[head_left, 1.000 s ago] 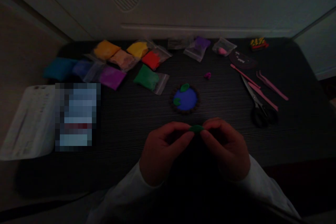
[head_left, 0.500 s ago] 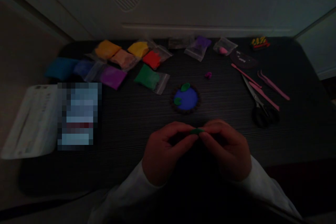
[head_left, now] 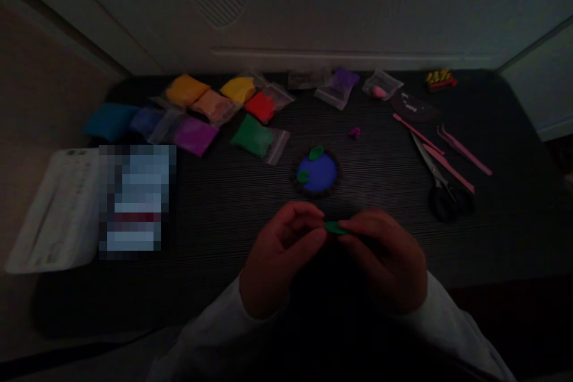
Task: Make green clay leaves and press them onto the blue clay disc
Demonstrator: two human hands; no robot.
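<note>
Leaf [head_left: 333, 227], small, green: between the two hands, nearer than the blue disc [head_left: 323, 172] on the dark table [head_left: 201, 209]. Right hand [head_left: 394, 259]: thumb and forefinger pinching the leaf's right end. Left hand [head_left: 277, 256]: curled, thumb and forefinger tips parted at the leaf's left end; contact unclear. Disc: brown beaded rim, two green pieces [head_left: 316, 153] at its edge.

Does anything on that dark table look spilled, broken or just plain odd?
Nothing looks clearly spilled or broken. One small oddity: a magenta lump lies loose, outside any bag, beyond and right of the blue disc. The blocky patch beside the white item also looks odd, since it hides what's there.
</note>
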